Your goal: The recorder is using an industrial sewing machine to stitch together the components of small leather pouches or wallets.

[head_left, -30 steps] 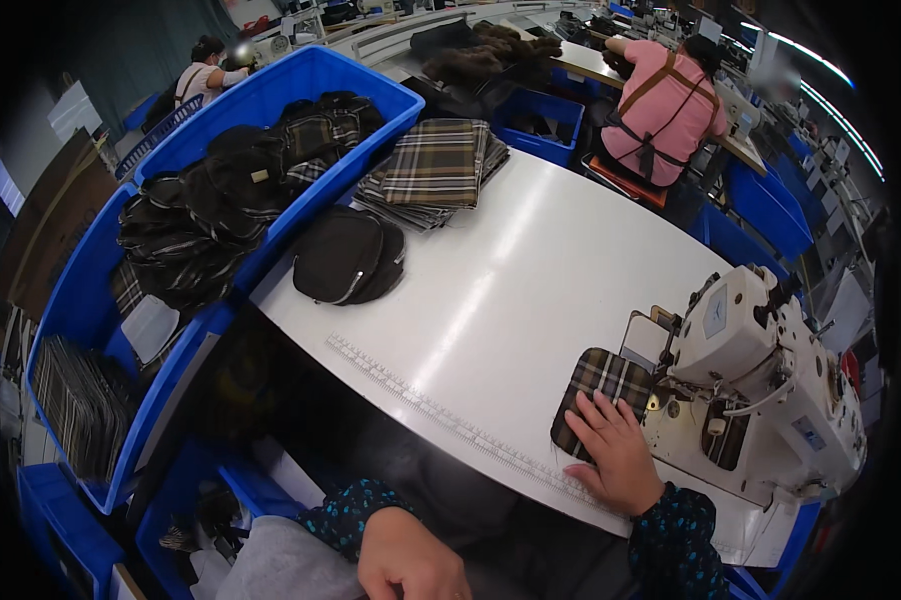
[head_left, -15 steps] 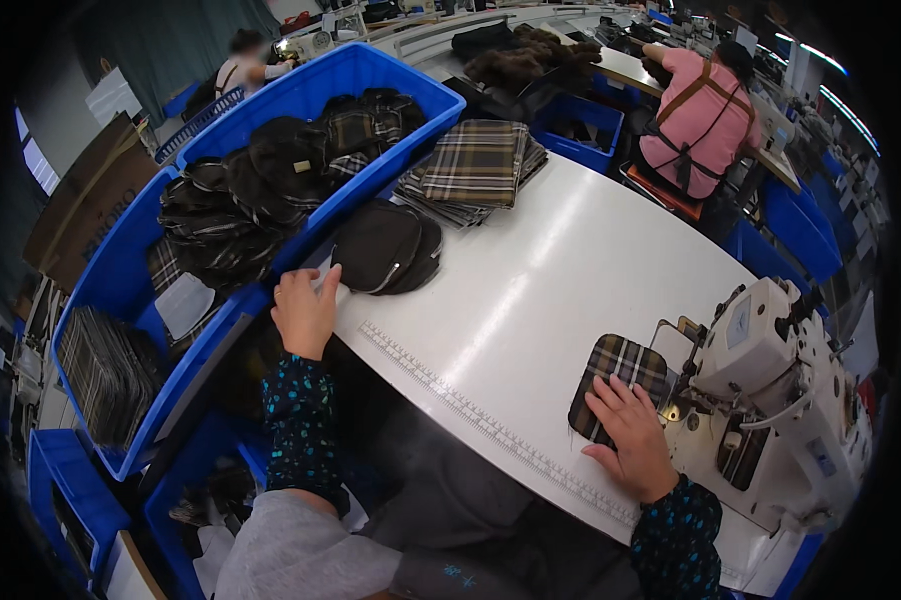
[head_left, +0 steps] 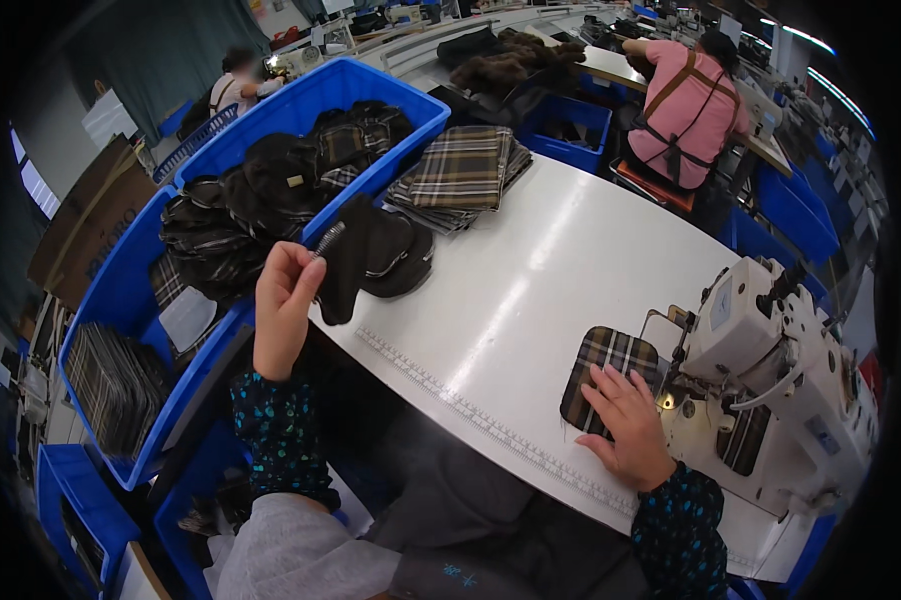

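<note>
on the white tabletop [head_left: 531, 300] i note my right hand [head_left: 626, 425] resting flat and unclenched on the plaid piece [head_left: 603, 368] beside the sewing machine [head_left: 771, 370], my left hand [head_left: 286, 300] pinching a dark fabric piece [head_left: 356, 255] lifted at the tabletop's left edge.

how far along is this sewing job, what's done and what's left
Done: a plaid fabric piece lies at the white sewing machine, pressed flat by the right hand. In hand: the left hand lifts a black fabric piece off the dark pile at the table's edge. Left: a stack of plaid panels on the white table and a full blue bin of pieces.
</note>
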`<state>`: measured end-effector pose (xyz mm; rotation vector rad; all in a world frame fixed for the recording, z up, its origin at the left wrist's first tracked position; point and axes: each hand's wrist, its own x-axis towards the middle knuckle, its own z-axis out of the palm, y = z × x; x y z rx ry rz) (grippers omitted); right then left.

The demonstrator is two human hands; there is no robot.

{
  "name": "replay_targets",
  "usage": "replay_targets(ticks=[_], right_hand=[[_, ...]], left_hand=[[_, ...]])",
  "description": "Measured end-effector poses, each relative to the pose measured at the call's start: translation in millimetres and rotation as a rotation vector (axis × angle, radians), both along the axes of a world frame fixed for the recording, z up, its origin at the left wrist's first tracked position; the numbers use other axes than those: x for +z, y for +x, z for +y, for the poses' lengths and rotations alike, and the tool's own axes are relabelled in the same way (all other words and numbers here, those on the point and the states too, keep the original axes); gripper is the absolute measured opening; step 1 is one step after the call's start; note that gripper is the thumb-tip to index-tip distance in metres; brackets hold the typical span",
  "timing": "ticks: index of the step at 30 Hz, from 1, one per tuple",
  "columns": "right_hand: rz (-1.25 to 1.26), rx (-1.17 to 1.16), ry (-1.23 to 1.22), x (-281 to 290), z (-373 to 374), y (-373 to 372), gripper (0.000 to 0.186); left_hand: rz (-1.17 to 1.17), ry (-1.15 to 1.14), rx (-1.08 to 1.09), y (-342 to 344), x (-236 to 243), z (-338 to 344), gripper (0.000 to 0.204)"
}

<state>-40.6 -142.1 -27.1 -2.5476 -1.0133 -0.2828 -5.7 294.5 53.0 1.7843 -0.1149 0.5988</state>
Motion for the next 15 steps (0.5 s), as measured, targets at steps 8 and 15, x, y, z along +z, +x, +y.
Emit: replay_targets(ticks=[8, 15], right_hand=[[0.914, 0.263, 0.714, 37.3, 39.2, -52.2, 0.04], [0.865, 0.198, 0.463, 26.1, 28.9, -102.0, 0.019]], left_hand=[[0.467, 0.428, -1.227, -61.2, 25.8, -118.0, 0.035], [0.593, 0.317, -1.411, -86.2, -24.4, -154.5, 0.041]])
